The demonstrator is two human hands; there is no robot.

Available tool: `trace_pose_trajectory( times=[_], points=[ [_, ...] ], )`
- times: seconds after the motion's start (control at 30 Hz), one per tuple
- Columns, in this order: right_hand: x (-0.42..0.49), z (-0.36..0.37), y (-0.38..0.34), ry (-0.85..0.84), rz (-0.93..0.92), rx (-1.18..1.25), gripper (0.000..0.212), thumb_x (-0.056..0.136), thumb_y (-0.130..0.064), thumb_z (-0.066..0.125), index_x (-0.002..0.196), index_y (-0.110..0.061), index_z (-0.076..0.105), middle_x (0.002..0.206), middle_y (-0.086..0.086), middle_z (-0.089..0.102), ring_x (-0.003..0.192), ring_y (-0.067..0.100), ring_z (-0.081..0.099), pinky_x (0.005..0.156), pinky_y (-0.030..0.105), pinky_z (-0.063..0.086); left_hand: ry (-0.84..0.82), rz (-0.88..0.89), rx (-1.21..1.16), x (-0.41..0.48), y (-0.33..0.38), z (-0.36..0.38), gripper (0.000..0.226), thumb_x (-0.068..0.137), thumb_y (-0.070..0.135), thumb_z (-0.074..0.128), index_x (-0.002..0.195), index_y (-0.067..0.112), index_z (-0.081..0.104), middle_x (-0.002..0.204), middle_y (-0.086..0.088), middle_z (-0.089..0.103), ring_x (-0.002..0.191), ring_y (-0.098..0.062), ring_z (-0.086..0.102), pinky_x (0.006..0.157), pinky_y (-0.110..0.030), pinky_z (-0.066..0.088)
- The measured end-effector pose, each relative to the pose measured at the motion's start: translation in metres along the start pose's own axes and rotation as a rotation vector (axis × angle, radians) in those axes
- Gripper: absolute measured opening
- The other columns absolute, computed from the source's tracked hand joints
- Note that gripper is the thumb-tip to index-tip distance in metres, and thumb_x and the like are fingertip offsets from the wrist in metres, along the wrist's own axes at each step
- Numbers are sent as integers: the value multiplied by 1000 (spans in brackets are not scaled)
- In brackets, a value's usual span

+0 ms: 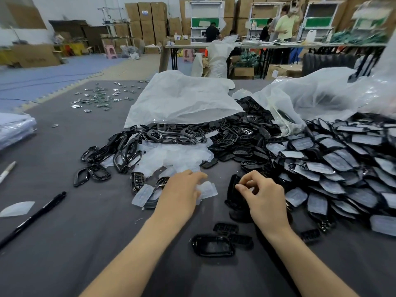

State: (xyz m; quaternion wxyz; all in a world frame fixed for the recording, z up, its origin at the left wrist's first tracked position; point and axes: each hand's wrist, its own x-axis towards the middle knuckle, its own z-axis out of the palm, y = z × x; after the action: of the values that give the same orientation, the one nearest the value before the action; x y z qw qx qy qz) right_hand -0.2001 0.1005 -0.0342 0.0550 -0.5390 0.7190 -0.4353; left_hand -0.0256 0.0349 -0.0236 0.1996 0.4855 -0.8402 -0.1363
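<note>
Touching clear insert and black shell, hands.

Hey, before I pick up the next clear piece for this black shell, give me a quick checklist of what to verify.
1. The left hand is on a clear piece: ok, straight fingers touch it.
2. The right hand holds the black shell: ok, fingers curl at its edge.
3. Shell's open side faces the clear piece: cannot tell, the hand hides it.
4. More clear pieces within reach: ok, the clear pile lies just beyond the left hand.
5. The black pen is out of the way: ok, it lies far left, apart from both hands.
</note>
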Motion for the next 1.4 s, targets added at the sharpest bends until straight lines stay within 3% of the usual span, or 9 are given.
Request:
trace_pose_trajectory(
  times=[0.1,0.2,0.37,0.53,0.83,1.03,1.2,1.3,1.4],
  points=[
    [0,1,-2,-28,-22,-77,14,81,-22,75,76,-23,61,65,-16,50,78,21,56,77,41,47,59,-34,-9,-1,1,0,23,92,14,60,111,25,66,106,7,60,100,-16,56,75,-21,34],
    [1,2,-2,-61,-27,-155,10,84,-29,71,82,-23,63,77,-7,64,88,20,52,82,40,45,159,-44,24,1,6,-3,9,94,26,60,94,29,68,94,11,59,90,-15,59,67,-26,36],
    [2,3,-1,-122,-42,-233,7,86,-30,69,85,-23,67,90,-6,65,92,19,49,86,36,41,324,18,-299,7,31,10,9,97,24,52,89,27,53,70,5,59,67,-17,58,66,-41,48],
    [2,-3,-7,55,-84,137,8,87,-10,65,88,-16,69,87,-8,66,87,11,60,78,21,46,337,100,-574,1,42,26,23,96,18,56,86,38,54,62,7,62,54,-7,58,56,-10,42],
    [2,-8,-13,-18,-110,325,14,81,-3,72,89,-14,71,84,-5,68,76,9,63,73,26,51,237,156,-749,4,35,29,33,90,6,64,90,39,62,86,18,72,77,0,68,71,-9,48],
    [11,-18,-2,197,74,370,20,88,-10,66,79,-27,61,73,-9,64,68,5,58,66,15,46,257,83,-704,6,31,34,14,93,11,62,96,25,63,88,14,74,84,2,68,77,-16,52],
    [19,-21,13,138,270,420,29,90,-5,61,94,-33,65,71,-6,63,57,10,65,70,41,58,141,95,-305,7,22,41,34,97,25,56,128,13,60,129,5,57,119,-7,50,95,3,23],
    [16,-17,10,94,277,423,22,89,-8,62,81,-29,65,73,-1,65,65,16,66,70,48,58,65,62,-247,7,23,49,51,95,40,54,138,13,51,148,4,40,142,-9,24,115,-15,14],
    [16,-16,9,46,286,437,18,87,-10,64,77,-24,60,78,8,66,76,30,65,73,53,56,45,61,-229,10,21,53,47,91,43,59,131,17,57,149,6,40,146,-8,12,119,-25,11]
  ],
)
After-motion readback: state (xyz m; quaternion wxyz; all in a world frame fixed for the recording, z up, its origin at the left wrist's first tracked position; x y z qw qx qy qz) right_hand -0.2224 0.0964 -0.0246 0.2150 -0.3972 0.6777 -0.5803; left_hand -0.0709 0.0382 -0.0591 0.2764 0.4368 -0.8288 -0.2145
